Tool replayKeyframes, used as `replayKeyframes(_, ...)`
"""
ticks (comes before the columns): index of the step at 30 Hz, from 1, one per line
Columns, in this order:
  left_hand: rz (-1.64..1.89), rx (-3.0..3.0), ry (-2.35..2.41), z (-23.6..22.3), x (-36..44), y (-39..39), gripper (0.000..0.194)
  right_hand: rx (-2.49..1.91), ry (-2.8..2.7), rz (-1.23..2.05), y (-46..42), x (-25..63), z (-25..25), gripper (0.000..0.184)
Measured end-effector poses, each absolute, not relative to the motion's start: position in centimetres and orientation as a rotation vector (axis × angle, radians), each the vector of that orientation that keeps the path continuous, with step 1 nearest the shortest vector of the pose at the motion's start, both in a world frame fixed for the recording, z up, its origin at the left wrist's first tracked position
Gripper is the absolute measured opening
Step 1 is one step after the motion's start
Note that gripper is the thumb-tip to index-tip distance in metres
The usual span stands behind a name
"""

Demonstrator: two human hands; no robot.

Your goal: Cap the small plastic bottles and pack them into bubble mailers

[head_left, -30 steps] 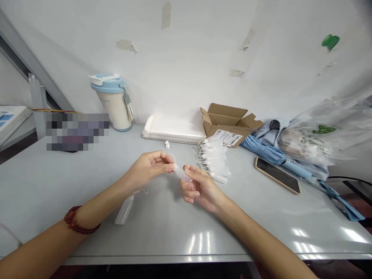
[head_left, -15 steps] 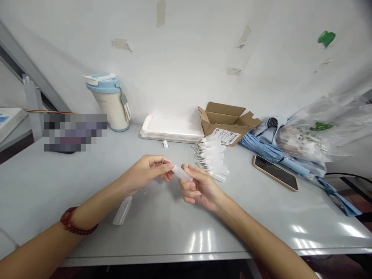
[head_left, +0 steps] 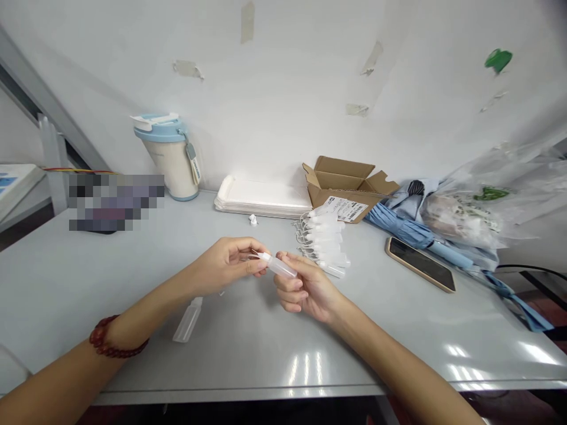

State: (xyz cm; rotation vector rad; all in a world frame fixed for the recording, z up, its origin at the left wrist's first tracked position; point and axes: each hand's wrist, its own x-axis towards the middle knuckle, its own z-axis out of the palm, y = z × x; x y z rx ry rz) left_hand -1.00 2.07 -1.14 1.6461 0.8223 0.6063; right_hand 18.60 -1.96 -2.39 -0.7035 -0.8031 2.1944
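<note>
A small translucent squeeze bottle (head_left: 283, 268) with a white cap and a thin needle-like tip is held above the table, tilted with its tip to the left. My right hand (head_left: 305, 284) is closed around the bottle's body. At the tip end, my left hand (head_left: 239, 260) is closed, thumb and fingers about the white cap (head_left: 264, 257). Another clear bottle (head_left: 188, 321) lies below my left wrist. To the right of my hands, several similar bottles (head_left: 328, 239) with thin curved pieces at their caps lie in a row. A small white cap (head_left: 253, 220) stands on the table behind my left hand.
At the back are a stack of white trays (head_left: 266, 195), an open cardboard box (head_left: 345, 189) and a cream tumbler (head_left: 170, 162). A phone (head_left: 420, 264), a folded blue umbrella (head_left: 398, 224) and a plastic bag (head_left: 473, 203) lie to the right. The table's front edge (head_left: 248, 394) runs nearest me.
My left fingers have opened slightly and shifted at the cap, so the bottle's white cap and thin tip now show. My right hand keeps its hold on the bottle.
</note>
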Motion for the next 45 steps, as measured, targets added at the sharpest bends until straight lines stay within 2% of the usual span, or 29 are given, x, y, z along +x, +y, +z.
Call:
replayKeyframes(10,0.541,1.645,0.911,-1.5,-0.6,1.9,0.022,-0.829,-1.020,2.001,-2.4,17.8,-3.2,0.029)
replayKeyframes(14,0.574,1.593,0.969,-1.4,-0.5,2.0,0.023,-1.087,-1.447,1.467,-2.6,17.9,-4.1,0.031)
replayKeyframes(16,0.585,1.574,0.965,-1.3,-0.5,2.0,0.024,-1.179,-1.620,1.171,-2.7,18.0,-4.5,0.025)
replayKeyframes(18,0.585,1.573,0.943,-1.1,-0.6,2.1,0.024,-1.198,-1.691,1.023,-2.8,18.0,-4.8,0.017)
replayKeyframes(21,0.588,1.601,0.885,-1.0,-0.7,2.1,0.023,-1.181,-1.668,1.056,-2.9,17.9,-4.7,0.016)
replayKeyframes(26,0.601,1.692,0.871,-1.1,-0.9,2.1,0.023,-1.105,-1.434,1.506,-2.6,17.7,-4.0,0.026)
replayKeyframes(29,0.613,1.701,0.871,-1.1,-0.9,2.2,0.023,-1.032,-1.304,1.620,-2.3,17.9,-3.8,0.031)
replayKeyframes(34,0.575,1.731,0.898,-1.3,-0.7,2.2,0.024,-1.037,-1.286,1.542,-2.3,17.8,-4.0,0.031)
replayKeyframes(39,0.558,1.683,0.982,-1.4,-0.4,2.2,0.035,-1.063,-1.328,1.393,-2.5,17.6,-4.3,0.025)
replayKeyframes(45,0.553,1.787,1.012,-1.1,-0.6,2.0,0.030,-1.156,-1.332,1.358,-2.5,17.8,-4.1,0.028)
